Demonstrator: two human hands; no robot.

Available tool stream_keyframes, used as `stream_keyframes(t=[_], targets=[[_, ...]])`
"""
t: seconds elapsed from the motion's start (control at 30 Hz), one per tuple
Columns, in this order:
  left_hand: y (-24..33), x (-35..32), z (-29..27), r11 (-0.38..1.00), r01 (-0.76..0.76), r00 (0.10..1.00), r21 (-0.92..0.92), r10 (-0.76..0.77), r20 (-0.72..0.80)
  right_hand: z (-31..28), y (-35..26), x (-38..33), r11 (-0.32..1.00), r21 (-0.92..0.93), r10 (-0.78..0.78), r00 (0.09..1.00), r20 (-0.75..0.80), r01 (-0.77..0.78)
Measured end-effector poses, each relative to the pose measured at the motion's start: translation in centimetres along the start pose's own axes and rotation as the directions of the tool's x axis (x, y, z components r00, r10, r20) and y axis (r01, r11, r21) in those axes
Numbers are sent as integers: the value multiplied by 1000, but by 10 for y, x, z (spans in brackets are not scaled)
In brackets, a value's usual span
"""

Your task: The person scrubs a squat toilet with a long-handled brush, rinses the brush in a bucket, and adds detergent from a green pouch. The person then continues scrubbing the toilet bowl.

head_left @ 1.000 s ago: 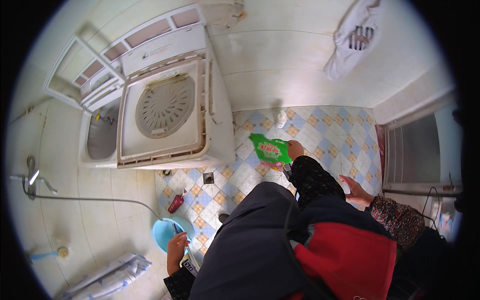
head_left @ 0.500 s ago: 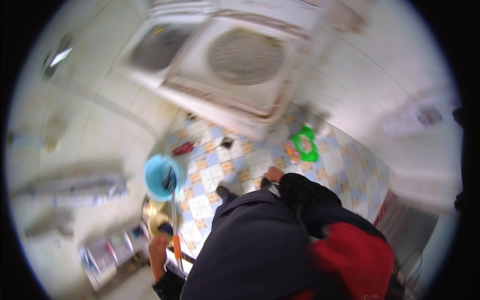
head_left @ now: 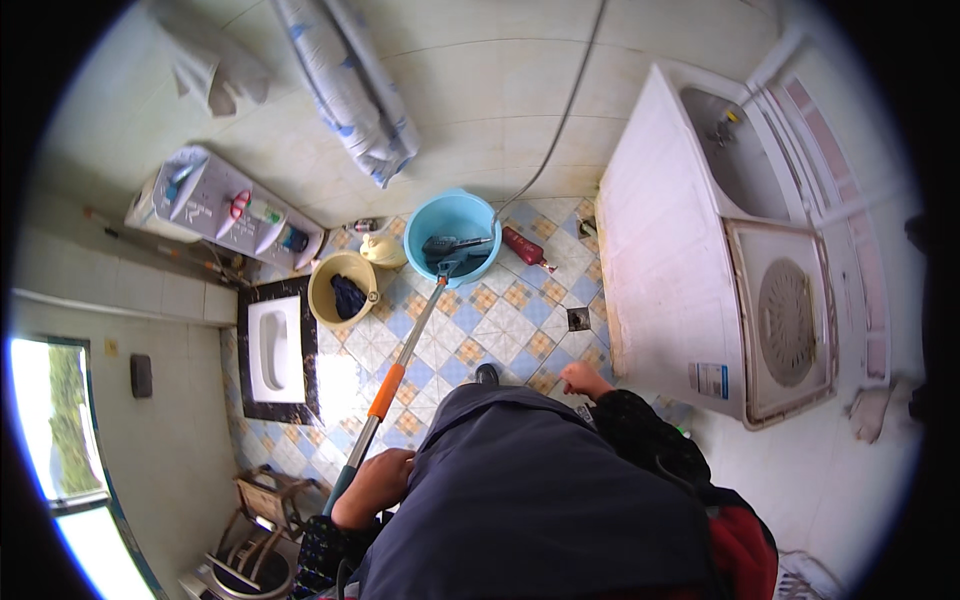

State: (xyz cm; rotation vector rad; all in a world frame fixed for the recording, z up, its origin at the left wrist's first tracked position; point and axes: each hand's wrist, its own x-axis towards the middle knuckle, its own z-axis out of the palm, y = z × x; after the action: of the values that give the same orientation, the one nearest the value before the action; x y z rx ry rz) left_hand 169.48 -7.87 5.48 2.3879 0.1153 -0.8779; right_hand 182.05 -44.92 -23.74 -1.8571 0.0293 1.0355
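My left hand [head_left: 376,486] is low beside my dark coat, fingers curled and nothing visible in them. Right by it runs a long mop pole [head_left: 408,345] with an orange grip section; I cannot tell whether the hand touches it. The pole slants away to a dark mop head [head_left: 457,258] inside a light blue basin [head_left: 447,198]. A grey hose hangs down to the basin's rim. On the other side, my right hand [head_left: 583,380] is held closed in front of my body, apart from other things, with nothing seen in it.
Left of the basin are a yellow jug [head_left: 383,250], a tan bucket [head_left: 326,308] with dark cloth, and a squat toilet [head_left: 280,350]. A red bottle [head_left: 527,247] lies on the tiles. A white washing machine [head_left: 670,250] stands right; a wooden chair [head_left: 270,495] is lower left.
My view has swung left, so the washing machine now appears at the right and the basin at the upper middle. The mop stays in the basin. The green packet has mostly left view.
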Motion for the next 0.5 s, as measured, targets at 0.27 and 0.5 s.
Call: stream_keyframes(t=[0.27,0.5], targets=[[-135,-51,73,711,476,880,-517,-389,274,71,-157,124,989,-107,-87,984,155,104],[-110,-24,48,239,-481,428,-843,-775,-464,123,-229,177,998,6,60,920,386,-67]])
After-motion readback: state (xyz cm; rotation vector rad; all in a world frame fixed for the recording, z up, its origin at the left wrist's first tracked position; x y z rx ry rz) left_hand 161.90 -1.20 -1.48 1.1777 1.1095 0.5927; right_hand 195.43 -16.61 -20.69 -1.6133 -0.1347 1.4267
